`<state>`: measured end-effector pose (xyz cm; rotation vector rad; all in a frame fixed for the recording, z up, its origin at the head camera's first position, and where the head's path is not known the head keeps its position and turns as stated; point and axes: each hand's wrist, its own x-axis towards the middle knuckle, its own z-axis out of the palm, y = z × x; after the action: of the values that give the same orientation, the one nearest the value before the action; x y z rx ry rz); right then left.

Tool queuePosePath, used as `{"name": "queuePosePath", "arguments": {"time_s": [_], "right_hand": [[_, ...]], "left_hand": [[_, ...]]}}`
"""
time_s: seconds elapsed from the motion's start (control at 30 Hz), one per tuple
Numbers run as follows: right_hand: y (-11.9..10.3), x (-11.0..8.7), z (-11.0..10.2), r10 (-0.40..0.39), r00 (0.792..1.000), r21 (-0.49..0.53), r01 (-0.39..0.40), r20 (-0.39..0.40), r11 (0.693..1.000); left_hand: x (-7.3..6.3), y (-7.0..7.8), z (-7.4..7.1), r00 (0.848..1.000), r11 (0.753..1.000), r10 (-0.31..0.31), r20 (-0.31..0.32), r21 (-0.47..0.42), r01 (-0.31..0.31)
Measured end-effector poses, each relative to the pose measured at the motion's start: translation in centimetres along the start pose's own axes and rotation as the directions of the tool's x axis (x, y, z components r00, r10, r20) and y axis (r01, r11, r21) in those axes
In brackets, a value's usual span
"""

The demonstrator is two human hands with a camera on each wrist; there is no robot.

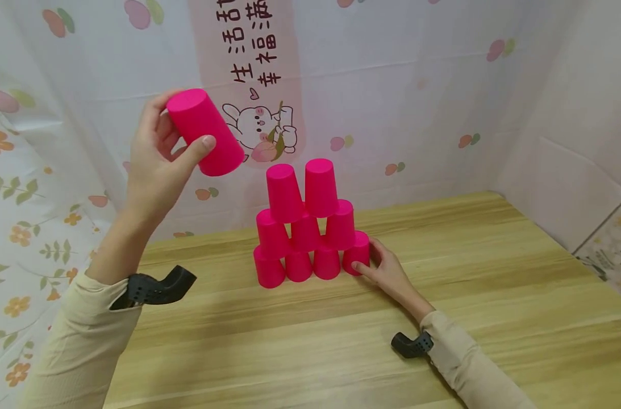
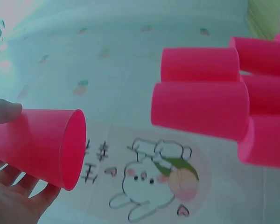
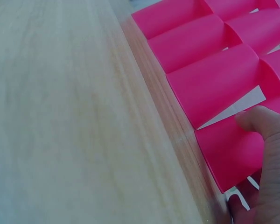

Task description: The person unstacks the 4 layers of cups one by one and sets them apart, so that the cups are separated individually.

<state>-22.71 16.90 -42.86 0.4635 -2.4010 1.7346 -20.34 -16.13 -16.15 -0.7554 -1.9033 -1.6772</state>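
Note:
My left hand point(image 1: 159, 147) grips a pink cup point(image 1: 208, 133), raised to the upper left of a pyramid of pink cups and apart from it. In the left wrist view, the held cup point(image 2: 42, 144) shows its open rim, with the thumb on one side and fingers on the other. Two upside-down cups, the left one point(image 1: 284, 193) and the right one point(image 1: 321, 187), stand side by side on top. Below them are a row of three and a longer bottom row on the table. My right hand point(image 1: 389, 270) holds the bottom row's rightmost cup point(image 3: 233, 149) between thumb and fingers.
The wooden table point(image 1: 290, 352) carries the pyramid near its back. Behind it hangs a pale curtain point(image 1: 392, 85) printed with a rabbit and writing. A black wrist camera mount point(image 1: 159, 286) sits on the left sleeve, another point(image 1: 412, 345) on the right.

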Motion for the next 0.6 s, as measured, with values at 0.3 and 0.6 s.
{"name": "queuePosePath", "arguments": {"time_s": [0.3,0.6], "right_hand": [[0.7,0.5,0.1,0.019,1.0,-0.003,-0.019,0.005,1.0],[-2.6,-0.4,-0.1,0.02,1.0,-0.018,-0.02,0.013,1.0]], "left_hand": [[-3.6,-1.9,-4.5,0.993,0.998,-0.07,-0.093,0.0,0.071],[-6.6,-6.0,-6.8,0.977,0.954,-0.144,-0.156,0.24,0.179]]}}
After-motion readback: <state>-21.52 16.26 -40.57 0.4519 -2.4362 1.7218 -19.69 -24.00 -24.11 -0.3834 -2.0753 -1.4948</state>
